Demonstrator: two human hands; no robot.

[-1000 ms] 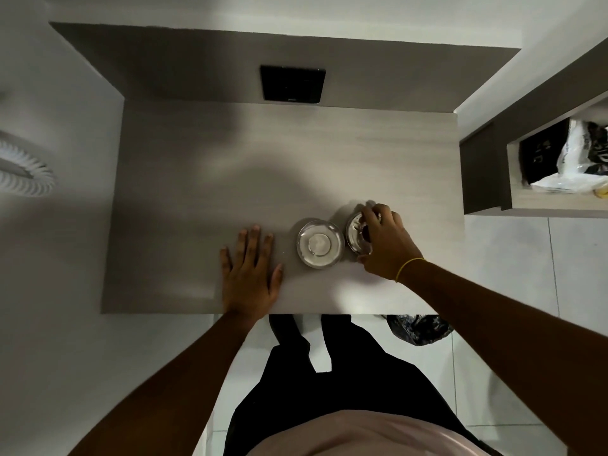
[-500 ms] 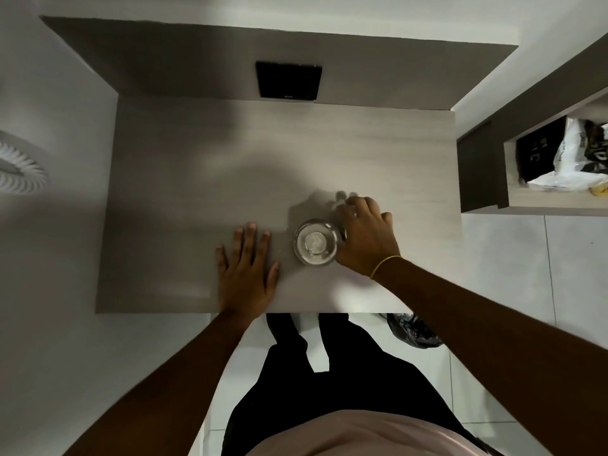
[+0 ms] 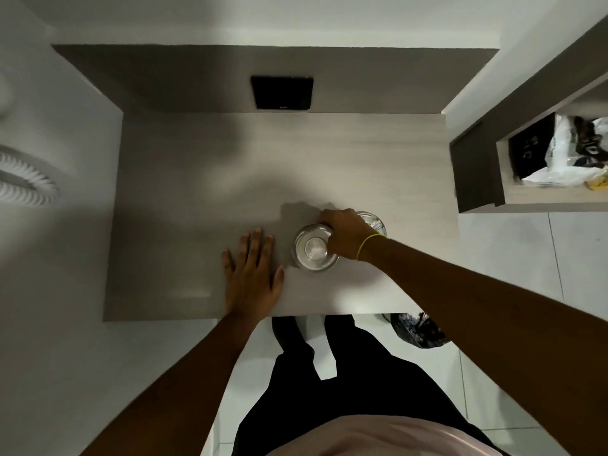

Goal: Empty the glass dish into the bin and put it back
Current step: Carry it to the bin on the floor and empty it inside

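Hands at two glass pieces on the desk [image 3: 329, 153], centre of frame.

Right hand [image 3: 347, 233] curls over the rim of the glass dish [image 3: 314, 250], fingers bent on its upper right edge; a second glass piece [image 3: 375, 222] peeks out behind the wrist. Left hand [image 3: 251, 274] lies flat, fingers spread, just left of the dish. Black bin bag [image 3: 419, 330] sits below the desk edge, lower right.

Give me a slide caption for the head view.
Right hand reaches over two glass dishes on the table; left hand rests flat.
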